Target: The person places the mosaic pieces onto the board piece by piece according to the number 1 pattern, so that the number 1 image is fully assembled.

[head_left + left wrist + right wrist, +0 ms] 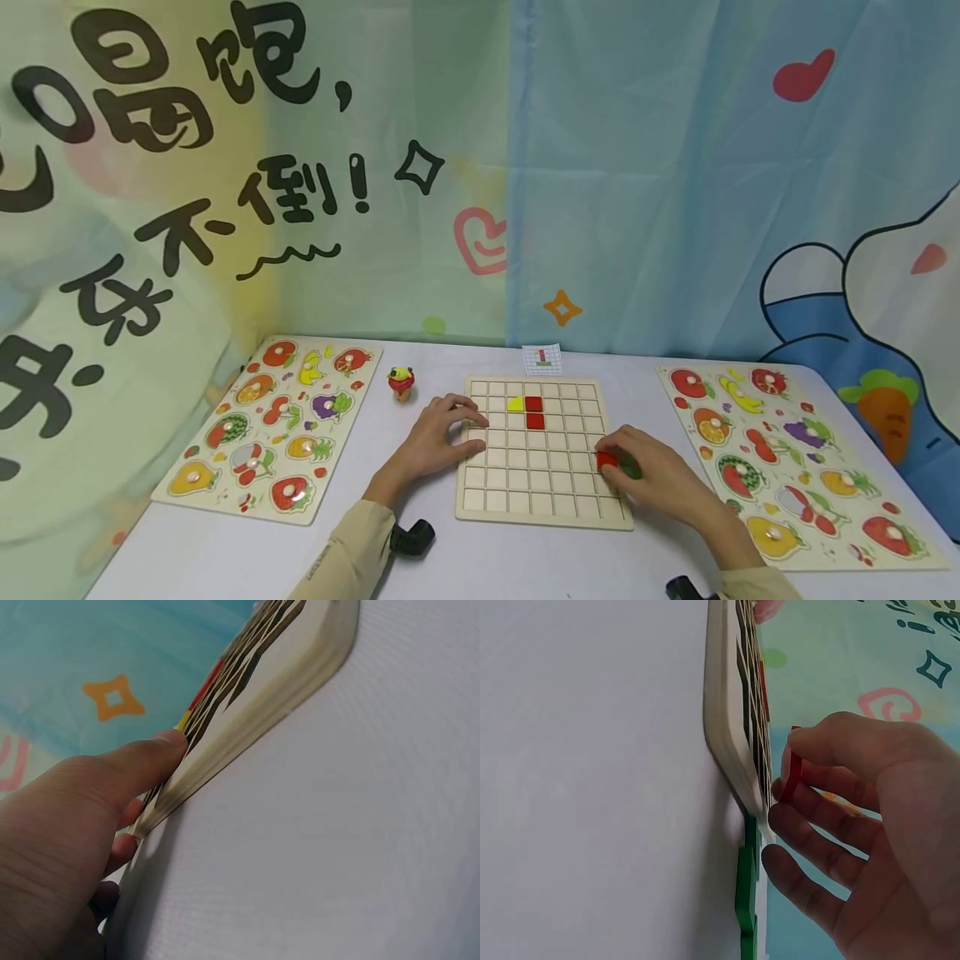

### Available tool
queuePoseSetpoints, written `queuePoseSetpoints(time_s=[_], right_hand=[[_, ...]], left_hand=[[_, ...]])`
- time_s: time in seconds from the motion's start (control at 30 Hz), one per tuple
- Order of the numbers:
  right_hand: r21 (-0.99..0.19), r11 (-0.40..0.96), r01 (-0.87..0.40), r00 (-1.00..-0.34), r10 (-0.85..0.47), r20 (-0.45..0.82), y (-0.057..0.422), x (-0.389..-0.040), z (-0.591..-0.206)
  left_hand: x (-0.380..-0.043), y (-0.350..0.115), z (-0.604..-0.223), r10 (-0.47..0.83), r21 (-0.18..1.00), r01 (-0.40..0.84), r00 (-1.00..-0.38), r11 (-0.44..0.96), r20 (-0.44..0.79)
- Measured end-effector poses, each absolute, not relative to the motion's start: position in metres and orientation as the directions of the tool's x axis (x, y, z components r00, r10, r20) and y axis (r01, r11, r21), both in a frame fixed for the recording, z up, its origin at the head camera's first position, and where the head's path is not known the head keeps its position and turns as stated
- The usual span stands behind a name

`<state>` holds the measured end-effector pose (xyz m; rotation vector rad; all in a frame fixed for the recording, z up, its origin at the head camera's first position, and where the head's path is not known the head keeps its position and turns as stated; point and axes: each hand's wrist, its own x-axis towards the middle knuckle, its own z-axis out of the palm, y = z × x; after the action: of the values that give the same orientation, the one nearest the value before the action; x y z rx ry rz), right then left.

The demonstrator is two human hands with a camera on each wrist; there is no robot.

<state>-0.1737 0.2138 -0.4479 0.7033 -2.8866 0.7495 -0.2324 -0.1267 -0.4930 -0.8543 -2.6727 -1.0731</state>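
Note:
My left hand (442,437) rests at the left edge of a wooden grid board (517,511), its thumb and fingertips touching the rim. The left wrist view shows that thumb (142,761) on the board's top. Over the right edge, my right hand (660,475) pinches a red tile (793,774) between thumb and fingers, tilted and raised off the grid. Two red squares (535,421) lie one above the other in the upper grid, with a yellow piece (515,404) to their left. Green pieces (745,889) lie beside the board, partly hidden by my right hand in the head view.
Fruit puzzle boards lie to the left (258,442) and right (757,475) on the white table. A small pattern card (542,360) sits behind the grid board. A little toy figure (402,383) stands at back left. A printed curtain (637,208) hangs behind.

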Motion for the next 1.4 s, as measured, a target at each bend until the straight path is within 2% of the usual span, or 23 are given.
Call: queuePoseSetpoints(time_s=[0.13,0.73,1.13,1.4], right_hand=[[-0.450,0.763,-0.464,-0.886,-0.414,0.211,0.208,-0.178,-0.448],[-0.526,0.733,-0.431,-0.897,-0.412,0.162,0.188,-0.189,-0.447],[-0.522,0.685,-0.508,-0.854,-0.478,0.204,0.166,-0.198,-0.453],[-0.529,0.733,-0.427,-0.895,-0.427,0.131,0.147,-0.203,-0.451]], left_hand=[[-0.233,-0.128,-0.493,0.451,0.599,0.541,-0.837,0.591,0.311],[-0.231,-0.125,-0.491,0.450,0.610,0.543,-0.835,0.578,0.317],[-0.230,-0.127,-0.494,0.446,0.623,0.516,-0.849,0.588,0.282],[-0.231,-0.127,-0.491,0.457,0.613,0.538,-0.836,0.579,0.303]])
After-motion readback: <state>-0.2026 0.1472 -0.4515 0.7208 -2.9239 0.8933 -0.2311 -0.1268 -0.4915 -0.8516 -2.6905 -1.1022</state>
